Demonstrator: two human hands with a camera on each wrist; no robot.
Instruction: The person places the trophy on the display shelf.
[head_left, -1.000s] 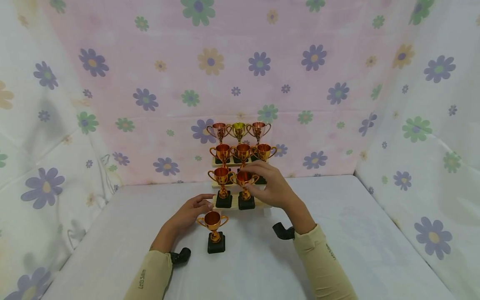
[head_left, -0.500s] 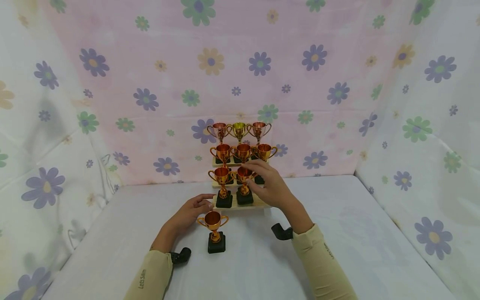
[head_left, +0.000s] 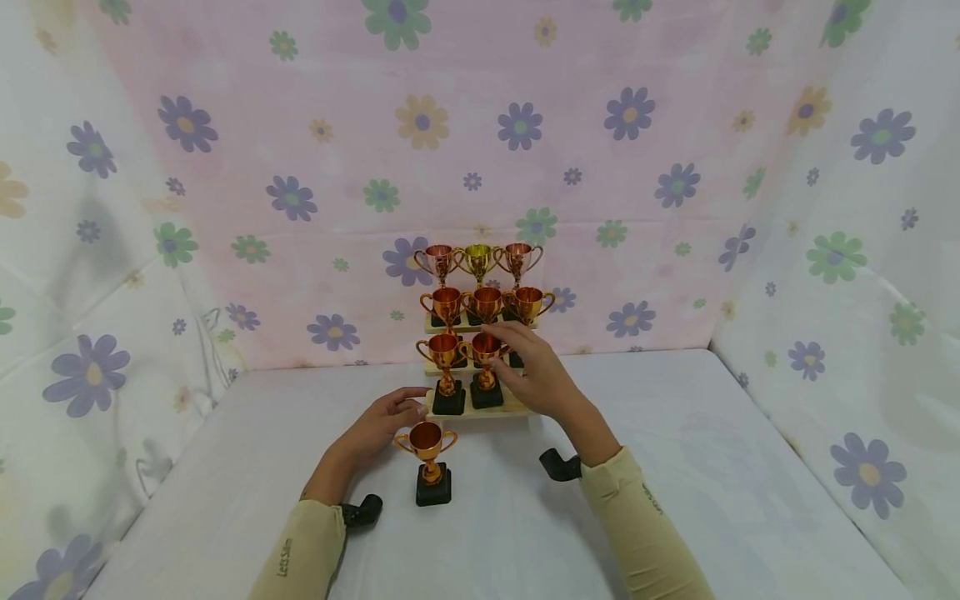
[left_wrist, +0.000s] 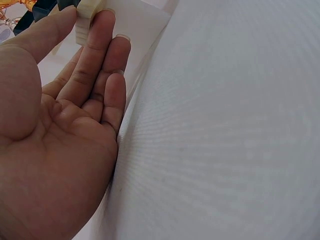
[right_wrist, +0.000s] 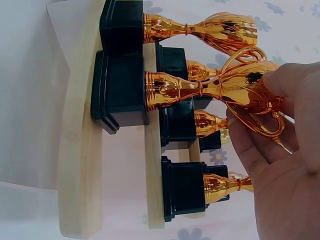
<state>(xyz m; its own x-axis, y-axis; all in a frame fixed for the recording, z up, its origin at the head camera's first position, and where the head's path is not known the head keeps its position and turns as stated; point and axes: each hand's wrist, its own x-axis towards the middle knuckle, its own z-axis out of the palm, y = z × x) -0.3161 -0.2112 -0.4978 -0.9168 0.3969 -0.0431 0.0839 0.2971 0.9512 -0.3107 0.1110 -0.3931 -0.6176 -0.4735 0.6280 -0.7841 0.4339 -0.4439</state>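
A gold trophy (head_left: 487, 392) on a black square base stands on the lowest tier of a pale wooden stepped stand (head_left: 517, 406). My right hand (head_left: 542, 375) pinches its cup between thumb and fingers; the right wrist view shows the thumb on the trophy's bowl (right_wrist: 250, 92). Beside it on that tier is a second gold trophy (head_left: 448, 398). At the tier's left end, my left hand (head_left: 378, 429) holds the board's edge (left_wrist: 90, 12) between thumb and forefinger tips, its other fingers low beside the white cloth. Another gold trophy (head_left: 431, 472) stands upright on the table before the stand.
Several more trophies fill the upper tiers, including a yellow-gold one (head_left: 478, 261) at the back. Bare wood shows right of the gripped trophy. White cloth covers the table (head_left: 675, 467), and a floral curtain (head_left: 480, 125) hangs close behind.
My right hand has shifted the gripped trophy slightly left and back along the lowest tier, nearer its neighbour. The left hand and the trophy on the table have stayed put.
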